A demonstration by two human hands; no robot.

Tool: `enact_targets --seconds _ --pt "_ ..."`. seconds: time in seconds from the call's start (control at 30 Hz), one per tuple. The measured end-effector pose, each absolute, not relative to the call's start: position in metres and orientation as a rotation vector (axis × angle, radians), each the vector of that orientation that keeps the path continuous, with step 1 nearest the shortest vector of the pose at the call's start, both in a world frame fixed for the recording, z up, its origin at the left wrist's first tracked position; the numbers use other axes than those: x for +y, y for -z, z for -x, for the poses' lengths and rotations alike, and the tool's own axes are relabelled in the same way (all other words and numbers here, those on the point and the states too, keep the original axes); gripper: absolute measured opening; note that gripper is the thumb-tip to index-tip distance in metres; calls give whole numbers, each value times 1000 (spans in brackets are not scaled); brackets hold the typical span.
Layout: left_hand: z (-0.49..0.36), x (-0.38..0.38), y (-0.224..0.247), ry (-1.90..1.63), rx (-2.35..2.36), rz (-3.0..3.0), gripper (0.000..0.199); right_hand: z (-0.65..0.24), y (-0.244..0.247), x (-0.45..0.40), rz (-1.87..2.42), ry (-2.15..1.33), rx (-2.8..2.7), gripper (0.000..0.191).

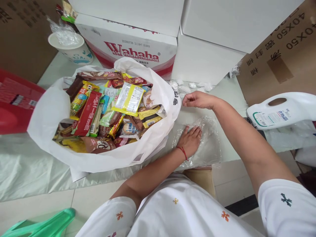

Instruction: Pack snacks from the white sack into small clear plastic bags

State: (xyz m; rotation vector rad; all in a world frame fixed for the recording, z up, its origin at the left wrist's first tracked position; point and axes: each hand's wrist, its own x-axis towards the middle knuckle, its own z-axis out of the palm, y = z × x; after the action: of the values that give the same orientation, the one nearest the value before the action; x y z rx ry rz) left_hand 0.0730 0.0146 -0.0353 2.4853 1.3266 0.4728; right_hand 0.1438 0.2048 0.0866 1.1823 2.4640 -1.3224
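My left hand (190, 141), a red string on its wrist, lies flat with fingers stretched out on a clear plastic bag (209, 149). The bag is spread over the table near the front edge. Farther back, my right hand (199, 99) is closed, its fingers curled and thumb drawn in; whether anything is between them I cannot make out. Its fingertips are beside a large white plastic bag (46, 121). That bag stands wide open and is full of wrapped snacks, among them a yellow-and-white packet (129, 98) and a red wrapper (87, 113).
Several small crumpled clear plastic pieces (192, 85) lie behind my right hand. A Wahaha carton (130, 49) and white boxes (197, 59) stand at the back. A paper bucket (71, 49) is back left, a white jug (281, 112) lies right, and a green bag (46, 223) is lower left.
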Motion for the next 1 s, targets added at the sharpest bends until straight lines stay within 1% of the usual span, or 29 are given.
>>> enact_targets --seconds 0.1,0.13,0.27,0.43,0.57,0.67,0.7,0.77,0.83,0.87,0.93,1.0 --pt "-73 15 35 -474 1335 -2488 50 -144 -72 188 -1083 1194 2379 43" --pt "-73 15 35 -469 1341 -2483 50 -144 -67 180 -1023 1160 2328 43" --pt "-74 15 36 -450 1346 -2481 51 -144 -56 154 -951 1072 2360 20" --pt "-74 15 41 -459 1323 -2510 52 -152 -67 160 -908 1205 2491 15" --pt "-73 16 41 -456 1309 -2506 52 -148 -63 161 -919 1288 2554 14" --pt "-72 16 39 -466 1311 -2485 52 -146 -53 158 -1021 1572 2583 9" --pt "-72 15 38 -472 1311 -2475 52 -148 -49 158 -1093 1701 2604 10" --pt "-70 15 36 -485 1310 -2451 51 -162 -40 161 -1337 1896 2652 19" --pt "-68 15 35 -496 1306 -2431 50 -190 -28 172 -1747 1884 2669 28" --pt "-68 15 34 -500 1305 -2424 49 -209 -21 180 -2022 1755 2642 30" --pt "-66 15 33 -506 1307 -2416 48 -255 -7 202 -2571 1331 2481 28" --pt "-66 15 32 -509 1325 -2412 47 -303 5 230 -2905 916 2274 22"
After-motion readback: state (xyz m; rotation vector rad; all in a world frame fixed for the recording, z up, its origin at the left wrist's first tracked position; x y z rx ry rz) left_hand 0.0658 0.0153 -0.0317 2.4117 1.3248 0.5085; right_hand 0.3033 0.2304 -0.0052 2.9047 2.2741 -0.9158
